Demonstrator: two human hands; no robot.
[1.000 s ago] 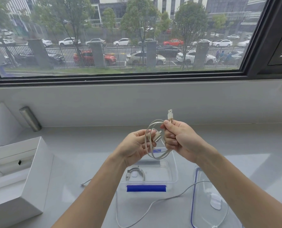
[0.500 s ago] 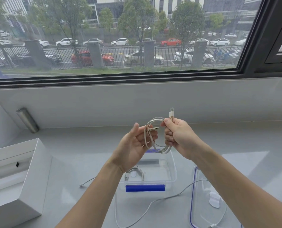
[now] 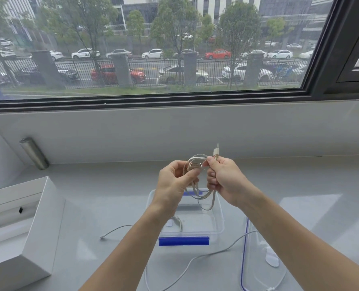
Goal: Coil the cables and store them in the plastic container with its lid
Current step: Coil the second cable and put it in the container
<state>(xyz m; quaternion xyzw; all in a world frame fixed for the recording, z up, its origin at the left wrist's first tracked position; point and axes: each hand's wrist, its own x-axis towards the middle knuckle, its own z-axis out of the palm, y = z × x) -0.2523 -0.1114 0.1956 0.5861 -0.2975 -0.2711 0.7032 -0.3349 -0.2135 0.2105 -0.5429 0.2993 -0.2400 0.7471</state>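
Above the container [image 3: 221,219], the raised left hand [image 3: 174,182] and right hand [image 3: 224,180] each pinch the coiled cable [image 3: 213,198]

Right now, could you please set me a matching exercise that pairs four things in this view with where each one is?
Things:
1. coiled cable
2. plastic container
3. lid
4. white box

Places:
A. centre, standing lidless
B. far left, open-topped
C. gripped by the left hand and the right hand
D. far right, lying flat

Pairs: 1-C, 2-A, 3-D, 4-B.
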